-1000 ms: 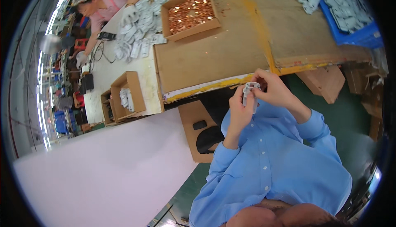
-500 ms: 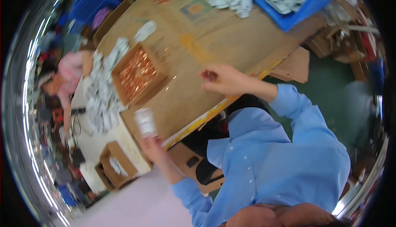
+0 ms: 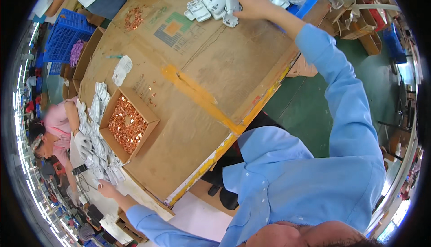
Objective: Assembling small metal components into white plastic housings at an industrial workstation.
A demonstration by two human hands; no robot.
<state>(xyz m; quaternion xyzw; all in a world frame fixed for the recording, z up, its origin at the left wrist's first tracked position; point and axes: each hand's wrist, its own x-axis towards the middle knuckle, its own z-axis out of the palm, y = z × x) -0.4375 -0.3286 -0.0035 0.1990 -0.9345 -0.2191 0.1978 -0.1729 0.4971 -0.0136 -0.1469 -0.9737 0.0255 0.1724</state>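
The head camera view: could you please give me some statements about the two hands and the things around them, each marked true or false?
1. The bare right hand is at the pile of white plastic casings near the upper edge. True.
2. The open brown cardboard box holds blue screws. False: it holds small, shiny copper-coloured pieces.
3. The bare left hand is inside that box. False: it is outside, toward the lower left of the picture.
4. The person wears a light-blue long-sleeved shirt. True.
5. The co-worker in pink has no glove. False: a white glove covers one hand.
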